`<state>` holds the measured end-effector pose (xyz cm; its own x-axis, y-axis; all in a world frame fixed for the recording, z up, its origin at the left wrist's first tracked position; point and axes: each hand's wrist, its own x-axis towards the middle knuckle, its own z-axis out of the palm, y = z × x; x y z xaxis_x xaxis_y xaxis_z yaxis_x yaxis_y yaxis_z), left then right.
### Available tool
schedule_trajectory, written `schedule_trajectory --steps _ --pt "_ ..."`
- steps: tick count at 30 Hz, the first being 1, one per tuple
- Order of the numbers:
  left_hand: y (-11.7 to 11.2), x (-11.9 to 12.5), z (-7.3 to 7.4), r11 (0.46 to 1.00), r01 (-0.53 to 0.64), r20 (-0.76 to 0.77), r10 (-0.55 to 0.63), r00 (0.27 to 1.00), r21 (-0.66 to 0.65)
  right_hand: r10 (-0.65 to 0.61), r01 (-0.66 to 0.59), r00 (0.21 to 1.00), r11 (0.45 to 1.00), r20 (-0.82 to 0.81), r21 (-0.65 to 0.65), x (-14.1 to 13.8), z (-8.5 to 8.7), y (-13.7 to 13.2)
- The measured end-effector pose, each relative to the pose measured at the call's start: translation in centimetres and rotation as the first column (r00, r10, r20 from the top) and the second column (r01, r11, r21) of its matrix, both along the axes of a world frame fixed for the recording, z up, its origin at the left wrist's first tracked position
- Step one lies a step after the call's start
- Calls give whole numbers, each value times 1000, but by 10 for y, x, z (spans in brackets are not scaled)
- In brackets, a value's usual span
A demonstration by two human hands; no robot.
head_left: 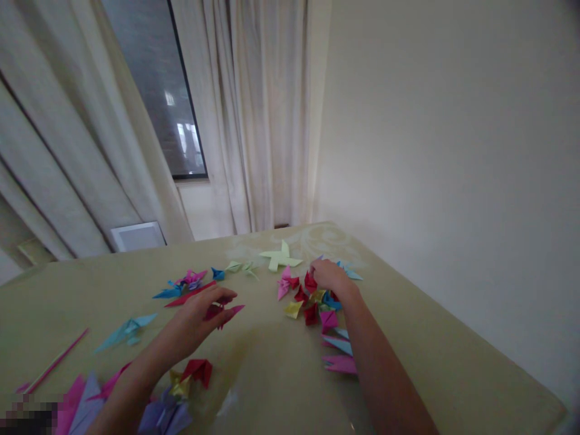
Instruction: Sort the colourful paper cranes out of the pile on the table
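My left hand (199, 317) rests on the beige table (272, 374) with its fingers closed around a dark pink folded paper piece (229, 314). My right hand (330, 277) reaches farther out and curls down over a heap of small folded paper pieces (312, 302) in red, pink, yellow and blue; what its fingers hold is hidden. A pale green paper cross (280, 257) lies just beyond that heap.
More folded paper shapes lie to the left: blue and pink ones (181, 285), a light blue one (127, 331), a pink strip (57, 361), and purple and red ones (176, 393) near me. Curtains (254, 121) and a window (154, 84) stand behind the table; a wall is on the right.
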<state>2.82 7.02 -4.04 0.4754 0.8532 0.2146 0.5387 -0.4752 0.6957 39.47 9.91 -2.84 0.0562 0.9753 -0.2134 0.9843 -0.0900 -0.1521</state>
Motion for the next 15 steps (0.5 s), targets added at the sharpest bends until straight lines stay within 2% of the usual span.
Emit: schedule_trajectory --steps 4,10,15 --pt "1 -1 -3 1000 2 9 -2 1000 -11 5 -4 999 999 -37 42 3 -1 0" --pt "7 -5 -9 999 31 22 -30 999 -13 33 -17 996 984 -88 180 5 6 0" --pt "8 -7 -9 1000 11 30 -11 999 -5 -44 45 999 998 -30 34 10 7 -2"
